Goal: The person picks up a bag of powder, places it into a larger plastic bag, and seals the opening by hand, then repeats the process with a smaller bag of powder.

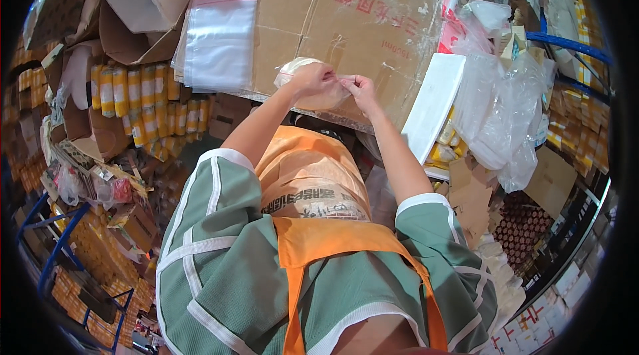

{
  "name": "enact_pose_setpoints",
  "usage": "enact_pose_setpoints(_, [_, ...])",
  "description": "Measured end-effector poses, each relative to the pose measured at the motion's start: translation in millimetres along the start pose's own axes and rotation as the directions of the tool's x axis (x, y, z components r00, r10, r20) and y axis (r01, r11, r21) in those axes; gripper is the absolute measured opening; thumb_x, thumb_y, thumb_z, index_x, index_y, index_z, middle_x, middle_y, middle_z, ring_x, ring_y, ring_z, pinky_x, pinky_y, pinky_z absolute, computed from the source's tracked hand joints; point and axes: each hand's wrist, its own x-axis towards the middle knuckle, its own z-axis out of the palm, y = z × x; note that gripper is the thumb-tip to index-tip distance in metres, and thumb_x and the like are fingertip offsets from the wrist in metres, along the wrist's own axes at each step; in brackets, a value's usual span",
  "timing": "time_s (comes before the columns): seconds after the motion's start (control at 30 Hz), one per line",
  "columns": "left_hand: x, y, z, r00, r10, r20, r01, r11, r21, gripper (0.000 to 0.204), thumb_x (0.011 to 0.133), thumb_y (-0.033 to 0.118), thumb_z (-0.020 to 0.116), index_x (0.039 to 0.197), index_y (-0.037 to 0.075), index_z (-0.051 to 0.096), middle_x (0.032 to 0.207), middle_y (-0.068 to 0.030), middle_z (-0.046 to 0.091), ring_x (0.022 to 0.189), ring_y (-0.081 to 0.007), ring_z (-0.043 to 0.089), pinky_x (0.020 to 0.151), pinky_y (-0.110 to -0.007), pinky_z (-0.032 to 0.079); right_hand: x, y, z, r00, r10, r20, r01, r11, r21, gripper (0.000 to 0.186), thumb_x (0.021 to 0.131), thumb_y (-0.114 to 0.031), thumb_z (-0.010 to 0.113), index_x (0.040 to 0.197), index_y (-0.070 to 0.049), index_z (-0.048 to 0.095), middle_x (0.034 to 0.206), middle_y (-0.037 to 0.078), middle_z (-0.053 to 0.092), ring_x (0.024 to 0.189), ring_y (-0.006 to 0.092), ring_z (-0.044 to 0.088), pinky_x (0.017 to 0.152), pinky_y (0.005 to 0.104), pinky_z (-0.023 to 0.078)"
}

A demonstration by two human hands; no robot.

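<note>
A clear plastic bag point(293, 72) with pale contents and a pinkish strip along its opening is between my two hands, over the front edge of a cardboard-covered work surface point(369, 8). My left hand point(311, 82) has its fingers curled on the bag near its top. My right hand point(359, 94) pinches the bag's upper right edge between thumb and fingers. Left of them lies a stack of flat clear bags point(219, 42) with red strips along the top. An orange apron point(306, 162) covers my front below the hands.
A white foam board point(432, 102) and crumpled clear plastic point(496, 115) line the surface's right side. Yellow wrapped tubes point(140, 95) are stacked at the left, below open cardboard boxes point(136, 28). Blue metal racks point(569, 42) with more packages stand on both sides.
</note>
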Motion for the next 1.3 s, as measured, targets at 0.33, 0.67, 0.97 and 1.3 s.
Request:
enact_pose_setpoints(0.33, [-12, 22, 8, 0.980, 0.160, -0.121, -0.153, 0.986, 0.066, 0.027, 0.085, 0.034, 0.065, 0.090, 0.008, 0.069, 0.084, -0.0130, 0.068, 0.079, -0.0339, 0.064, 0.070, -0.041, 0.050, -1, 14, -1, 0.997, -0.074, -0.018, 0.074, 0.997, 0.025, 0.010, 0.091, -0.011, 0.064, 0.091, -0.001, 0.068, 0.083, 0.001, 0.066, 0.076, 0.0078, 0.058, 0.072, 0.0242, 0.048])
enact_pose_setpoints(0.67, [-9, 15, -3, 0.998, -0.040, -0.048, 0.041, 0.999, 0.016, 0.027, 0.081, 0.031, 0.068, 0.085, 0.004, 0.067, 0.076, -0.0139, 0.066, 0.070, -0.0290, 0.063, 0.065, -0.038, 0.048, 5, 15, 5, 0.998, -0.062, -0.029, 0.064, 0.994, 0.088, 0.011, 0.093, -0.011, 0.062, 0.095, -0.001, 0.068, 0.082, 0.000, 0.065, 0.076, 0.0075, 0.057, 0.073, 0.0240, 0.046])
enact_pose_setpoints(0.97, [-11, -5, -12, 0.987, -0.110, 0.120, 0.136, 0.963, -0.232, 0.031, 0.082, 0.032, 0.073, 0.081, 0.001, 0.068, 0.069, -0.0097, 0.064, 0.063, -0.0161, 0.056, 0.062, -0.031, 0.047, 3, 11, 15, 0.995, -0.096, 0.015, 0.096, 0.995, 0.006, 0.010, 0.088, -0.010, 0.067, 0.091, -0.001, 0.070, 0.082, 0.003, 0.067, 0.073, 0.0080, 0.058, 0.067, 0.0246, 0.046])
enact_pose_setpoints(1.3, [-45, 7, -55, 0.996, -0.047, -0.075, 0.050, 0.998, 0.035, 0.016, 0.085, 0.020, 0.066, 0.085, 0.004, 0.068, 0.078, -0.0169, 0.066, 0.074, -0.0293, 0.066, 0.067, -0.039, 0.051, -2, -1, 16, 0.954, -0.274, -0.123, 0.278, 0.960, 0.021, 0.006, 0.086, -0.006, 0.069, 0.083, -0.001, 0.069, 0.069, -0.003, 0.060, 0.063, 0.0043, 0.049, 0.058, 0.0214, 0.039])
